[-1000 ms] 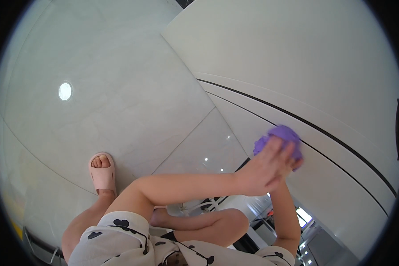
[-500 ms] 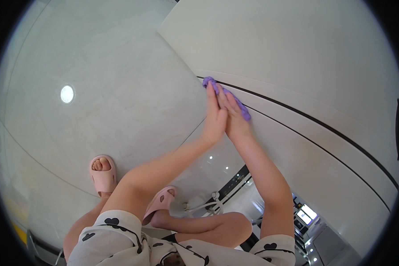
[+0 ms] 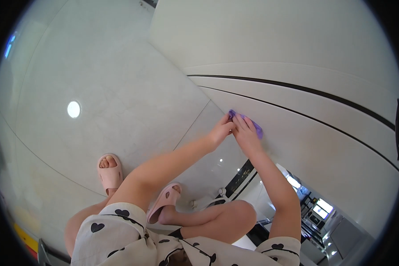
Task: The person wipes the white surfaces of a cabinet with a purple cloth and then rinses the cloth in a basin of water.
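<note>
A crumpled purple cloth lies against the lower part of a white drawer front. My right hand has its fingers over the cloth and holds it to the white surface. Close beside it, my left hand is closed, its curled fingertips at the cloth's left end. Part of the cloth is hidden under the fingers. Two dark grooves run across the white front above both hands.
Pale glossy floor tiles spread to the left. My feet, in pink slippers, are on them. Beyond my right knee are a white caster and a dark strip. A lit screen shows at the lower right.
Both hands and the cloth have moved down, from the dark grooves to the plain surface below. My left hand has gone from lying flat against the right to curled fingers.
</note>
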Action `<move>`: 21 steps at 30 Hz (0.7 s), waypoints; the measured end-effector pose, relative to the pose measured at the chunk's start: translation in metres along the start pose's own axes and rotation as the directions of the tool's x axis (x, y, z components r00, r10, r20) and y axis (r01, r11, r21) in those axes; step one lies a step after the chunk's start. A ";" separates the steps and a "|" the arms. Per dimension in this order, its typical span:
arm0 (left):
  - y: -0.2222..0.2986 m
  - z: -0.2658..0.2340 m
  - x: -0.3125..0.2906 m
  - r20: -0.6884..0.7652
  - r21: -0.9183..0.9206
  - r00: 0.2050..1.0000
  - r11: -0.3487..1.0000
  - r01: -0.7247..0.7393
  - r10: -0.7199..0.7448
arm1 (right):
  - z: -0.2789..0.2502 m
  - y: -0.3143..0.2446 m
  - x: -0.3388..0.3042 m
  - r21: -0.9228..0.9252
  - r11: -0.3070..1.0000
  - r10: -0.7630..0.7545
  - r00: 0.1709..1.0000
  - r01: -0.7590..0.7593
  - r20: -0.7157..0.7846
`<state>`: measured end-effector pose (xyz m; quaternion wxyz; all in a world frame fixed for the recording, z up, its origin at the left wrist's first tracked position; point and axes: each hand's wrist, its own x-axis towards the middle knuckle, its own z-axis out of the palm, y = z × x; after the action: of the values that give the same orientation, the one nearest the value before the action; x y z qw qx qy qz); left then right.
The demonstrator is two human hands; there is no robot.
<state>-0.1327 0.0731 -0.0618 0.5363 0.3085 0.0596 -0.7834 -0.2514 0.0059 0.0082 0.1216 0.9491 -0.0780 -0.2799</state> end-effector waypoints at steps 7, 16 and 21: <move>0.010 0.049 -0.049 -0.238 0.222 0.884 0.909 -0.354 0.402 | -0.089 -0.022 -0.057 0.916 -0.316 0.772 0.494 -0.247 0.399; 0.035 0.106 -0.160 -0.144 0.603 0.730 0.644 -0.470 0.668 | -0.170 -0.019 -0.082 -0.068 -0.647 0.542 0.522 0.759 0.659; 0.084 0.178 -0.201 0.263 0.388 0.716 0.608 -0.692 0.647 | -0.238 -0.007 -0.094 -0.338 -0.460 0.780 0.556 0.821 0.288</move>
<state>-0.0865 0.1242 0.2114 0.7029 0.3880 -0.2731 -0.5300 -0.1984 0.0777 0.2479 0.7875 -0.0197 0.2080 -0.5798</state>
